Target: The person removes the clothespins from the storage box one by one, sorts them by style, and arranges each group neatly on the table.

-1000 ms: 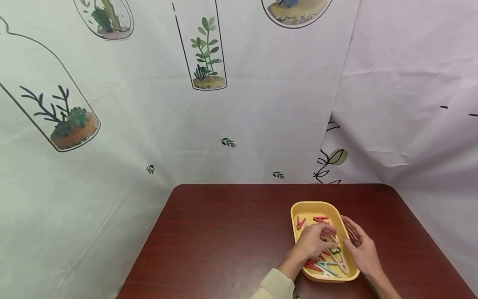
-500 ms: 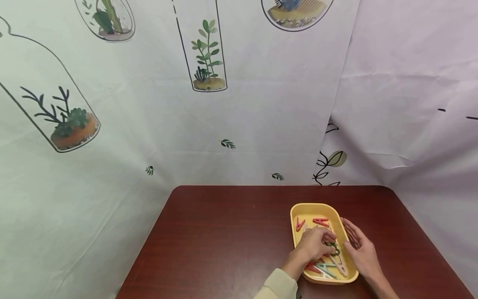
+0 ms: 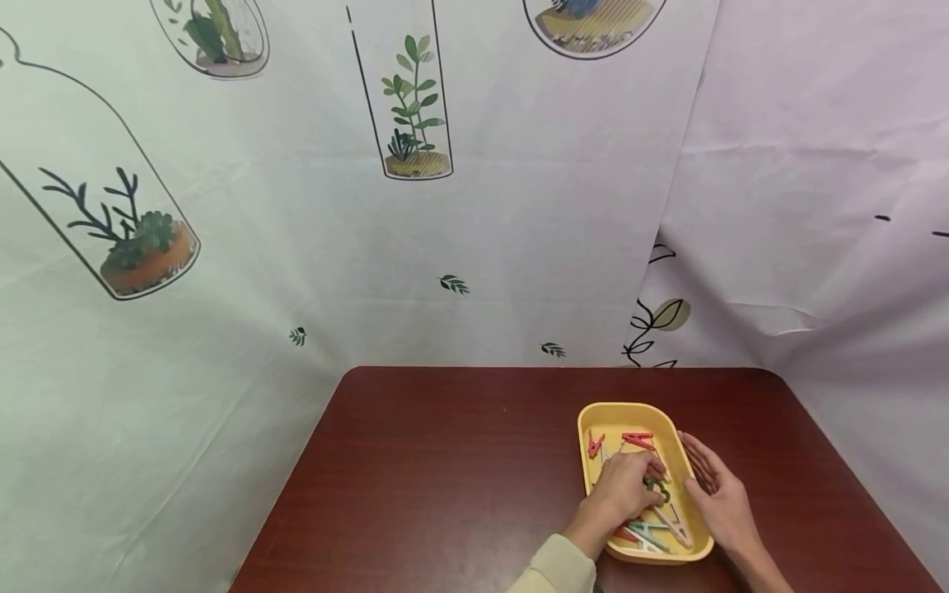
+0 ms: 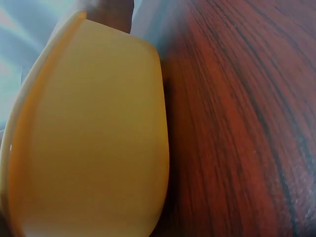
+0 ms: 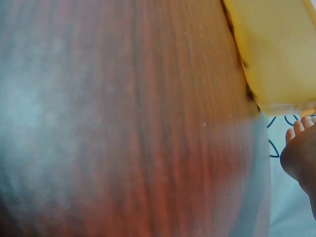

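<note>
My left hand (image 3: pixel 623 487) reaches into the yellow plastic tray (image 3: pixel 625 407) from its left side. Its curled fingers and thumb pinch a small dark green clip (image 3: pixel 662 496), partly hidden by the hand. Around the hand lie clothespins: a red one (image 3: pixel 596 445) and another at the far end, and a beige one (image 3: pixel 678 528) beside pale green and white ones at the near end. My right hand (image 3: pixel 717 498) holds the tray's right side, thumb over the rim and fingers along the outer wall. The left wrist view shows the tray's outer wall (image 4: pixel 94 128).
The tray stands on a dark red-brown wooden table (image 3: pixel 430 478), toward its right side. Behind the table hangs a pale cloth (image 3: pixel 504 222) printed with plants in jars. A light sleeve (image 3: pixel 556 568) covers my left forearm.
My left hand has dipped slightly within the tray, its thumb and fingers closing round the green clip, which has shifted a little left. The right hand stays on the tray's side.
</note>
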`<state>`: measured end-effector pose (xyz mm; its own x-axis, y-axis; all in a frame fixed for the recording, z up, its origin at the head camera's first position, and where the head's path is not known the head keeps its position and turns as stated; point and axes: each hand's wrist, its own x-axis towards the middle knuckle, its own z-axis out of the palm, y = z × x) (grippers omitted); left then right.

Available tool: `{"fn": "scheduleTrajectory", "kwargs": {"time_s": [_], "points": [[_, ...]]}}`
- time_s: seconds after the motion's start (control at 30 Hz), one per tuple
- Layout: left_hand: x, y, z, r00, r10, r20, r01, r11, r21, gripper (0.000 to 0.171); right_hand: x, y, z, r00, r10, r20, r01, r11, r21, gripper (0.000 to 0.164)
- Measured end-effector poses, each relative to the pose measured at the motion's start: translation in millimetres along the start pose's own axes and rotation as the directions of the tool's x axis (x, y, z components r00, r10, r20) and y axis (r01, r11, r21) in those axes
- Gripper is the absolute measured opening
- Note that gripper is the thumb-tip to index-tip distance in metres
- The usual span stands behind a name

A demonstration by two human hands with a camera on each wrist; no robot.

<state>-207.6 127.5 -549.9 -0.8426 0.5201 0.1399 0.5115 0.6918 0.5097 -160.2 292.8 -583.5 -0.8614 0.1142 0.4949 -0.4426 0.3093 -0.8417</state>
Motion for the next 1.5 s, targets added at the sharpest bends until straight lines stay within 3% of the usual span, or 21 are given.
{"fn": "scheduleTrajectory", "kwargs": {"time_s": [0.4,0.8,1.07,1.27,1.4,1.5], "points": [[-1.7,1.0,1.3,0.999,-0.048,-0.002,0.048,0.99,0.133,0.031,1.4,-1.7,0.5,0.999,0.036,-0.01,-0.036,0.999,-0.028,0.062],[-2.5,1.7,3.0,0.996,0.068,-0.053,-0.053,0.968,0.246,0.033,0.6,-1.3,0.2,1.0,0.023,-0.012,-0.023,1.0,-0.02,0.062],[-1.6,0.9,5.1,0.983,0.178,-0.039,-0.151,0.915,0.375,0.033,-0.9,-3.7,0.8,0.999,0.048,-0.02,-0.049,0.998,-0.033,0.06],[-2.1,1.1,3.7,0.987,0.16,-0.022,-0.145,0.938,0.316,0.031,-1.6,-4.1,1.9,0.999,0.04,-0.019,-0.041,0.999,-0.021,0.061],[-0.6,-0.9,3.6,0.99,0.14,-0.012,-0.136,0.973,0.186,0.025,-2.0,-3.4,1.8,0.999,0.037,-0.014,-0.037,0.999,-0.017,0.061],[0.3,-3.3,4.1,0.989,0.148,-0.007,-0.147,0.986,0.073,0.024,-2.3,-3.0,1.3,0.999,0.046,-0.015,-0.046,0.999,-0.022,0.061]]}}
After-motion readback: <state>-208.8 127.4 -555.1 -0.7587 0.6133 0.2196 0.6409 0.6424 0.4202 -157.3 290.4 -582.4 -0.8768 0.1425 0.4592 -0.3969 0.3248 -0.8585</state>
